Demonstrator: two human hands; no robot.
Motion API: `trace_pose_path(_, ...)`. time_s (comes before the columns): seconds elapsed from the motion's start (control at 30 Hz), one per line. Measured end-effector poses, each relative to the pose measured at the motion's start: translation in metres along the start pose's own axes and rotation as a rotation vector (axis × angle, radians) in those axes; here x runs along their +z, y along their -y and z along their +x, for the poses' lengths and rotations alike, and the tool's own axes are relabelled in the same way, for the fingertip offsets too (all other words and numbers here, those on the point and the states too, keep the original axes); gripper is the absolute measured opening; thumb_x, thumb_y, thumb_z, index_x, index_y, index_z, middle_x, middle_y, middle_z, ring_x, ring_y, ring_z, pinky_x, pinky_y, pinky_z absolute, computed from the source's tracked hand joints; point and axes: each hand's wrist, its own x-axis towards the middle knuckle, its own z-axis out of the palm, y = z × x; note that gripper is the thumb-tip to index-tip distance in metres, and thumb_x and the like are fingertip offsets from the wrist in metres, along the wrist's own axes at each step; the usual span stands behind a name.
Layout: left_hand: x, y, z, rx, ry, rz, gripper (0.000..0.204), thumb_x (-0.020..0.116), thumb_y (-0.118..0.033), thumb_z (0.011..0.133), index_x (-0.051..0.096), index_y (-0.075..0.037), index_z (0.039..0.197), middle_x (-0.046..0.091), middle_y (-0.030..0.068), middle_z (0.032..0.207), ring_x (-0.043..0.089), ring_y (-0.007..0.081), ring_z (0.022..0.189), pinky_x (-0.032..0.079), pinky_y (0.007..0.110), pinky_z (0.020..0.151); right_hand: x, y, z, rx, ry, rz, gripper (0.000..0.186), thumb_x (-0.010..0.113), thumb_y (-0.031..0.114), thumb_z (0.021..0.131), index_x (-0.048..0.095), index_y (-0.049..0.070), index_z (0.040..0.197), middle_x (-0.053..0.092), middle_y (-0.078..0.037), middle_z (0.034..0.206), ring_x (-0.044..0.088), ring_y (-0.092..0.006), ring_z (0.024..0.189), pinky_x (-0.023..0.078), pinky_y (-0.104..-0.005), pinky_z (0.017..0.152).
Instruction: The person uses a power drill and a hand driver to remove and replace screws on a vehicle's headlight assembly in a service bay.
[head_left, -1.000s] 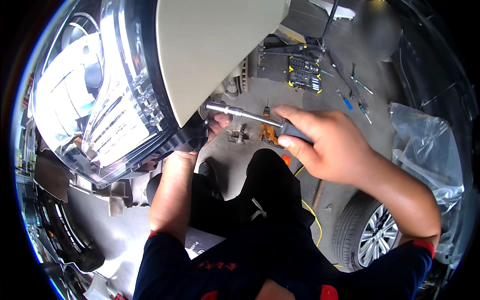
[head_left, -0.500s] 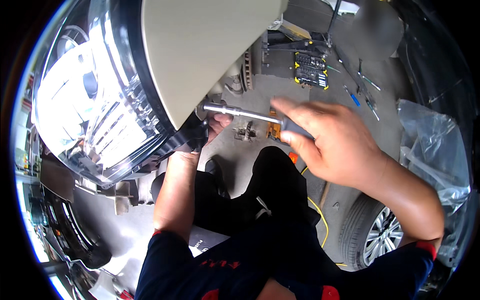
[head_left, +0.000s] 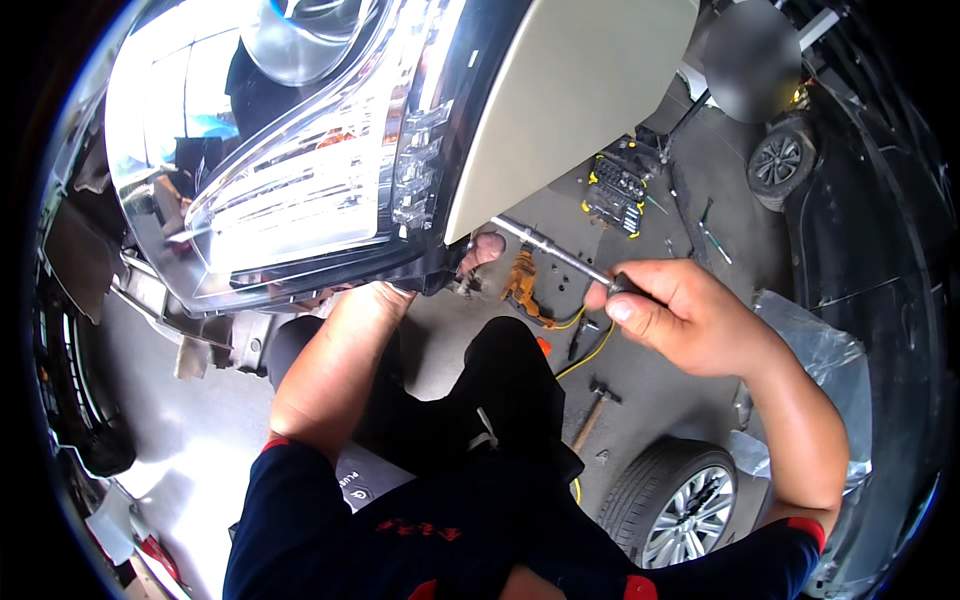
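Fingers of right hand clenched around dark grip of socket wrench; chrome shaft pointing up and to the left, away from the palm, tip lost under lower edge of cream body panel, just beside headlamp. Long axis: diagonal, grip low right, tip high left. Left hand reaching up behind lower rim of headlamp, fingers mostly hidden, one fingertip showing just beside wrench tip; grasp not discernible. Left hand nearer to tip, right hand sole holder of grip. Panel edge and black lamp rim close above shaft. Open room below and to the right, above grey floor; orange drill, hammer and socket set case lying well apart beneath.
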Motion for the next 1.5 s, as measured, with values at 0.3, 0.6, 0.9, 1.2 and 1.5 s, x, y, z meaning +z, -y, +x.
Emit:
trace_pose_path(0.3, 0.010, 0.001, -0.004, 0.268, 0.154, 0.603, 0.025, 0.051, -0.023, 0.109, 0.049, 0.001, 0.118, 0.050, 0.0096, 0.102, 0.050, 0.0203, 0.085, 0.048, 0.033, 0.073, 0.020, -0.010, -0.005, -0.222, -0.214, -0.051, 0.040, 0.068, 0.024, 0.101, 0.061, 0.000, 0.132, 0.064, -0.004, 0.077, 0.054, -0.0113, 0.059, 0.043, -0.0261, 0.053)
trace_pose_path(0.6, -0.003, 0.001, 0.003, 0.200, 0.189, 0.349, 0.028, 0.052, -0.024, 0.109, 0.050, 0.002, 0.119, 0.053, 0.0119, 0.103, 0.054, 0.0216, 0.085, 0.050, 0.033, 0.073, 0.019, -0.011, 0.000, -0.073, -0.164, -0.261, 0.036, 0.063, 0.030, 0.104, 0.063, -0.001, 0.122, 0.063, 0.000, 0.076, 0.056, -0.0097, 0.063, 0.046, -0.0279, 0.055)
trace_pose_path(0.9, -0.011, 0.003, 0.000, 0.153, 0.218, 0.325, 0.031, 0.054, -0.025, 0.108, 0.052, 0.003, 0.120, 0.056, 0.0143, 0.105, 0.058, 0.0229, 0.086, 0.052, 0.033, 0.072, 0.017, -0.008, -0.003, 0.031, -0.035, 0.584, 0.062, 0.061, 0.042, 0.102, 0.056, -0.006, 0.140, 0.069, -0.010, 0.088, 0.045, -0.0045, 0.055, 0.034, -0.0194, 0.048)
trace_pose_path(1.2, -0.013, -0.001, 0.000, 0.213, 0.194, 0.499, 0.034, 0.056, -0.027, 0.107, 0.054, 0.005, 0.121, 0.060, 0.0166, 0.106, 0.062, 0.0241, 0.086, 0.055, 0.033, 0.071, 0.036, -0.018, -0.005, -0.401, -0.544, -0.724, 0.039, 0.065, 0.028, 0.104, 0.063, 0.000, 0.130, 0.072, -0.005, 0.088, 0.062, -0.0106, 0.070, 0.048, -0.0290, 0.056)
trace_pose_path(1.5, -0.016, 0.007, 0.005, -0.014, 0.082, 0.036, 0.031, 0.057, -0.030, 0.106, 0.058, 0.001, 0.111, 0.064, 0.0129, 0.096, 0.061, 0.0225, 0.083, 0.052, 0.037, 0.076, 0.016, -0.026, -0.002, 0.001, 0.005, 0.292, 0.040, 0.064, 0.026, 0.104, 0.060, 0.003, 0.137, 0.070, -0.006, 0.086, 0.048, -0.0078, 0.056, 0.042, -0.0249, 0.052)
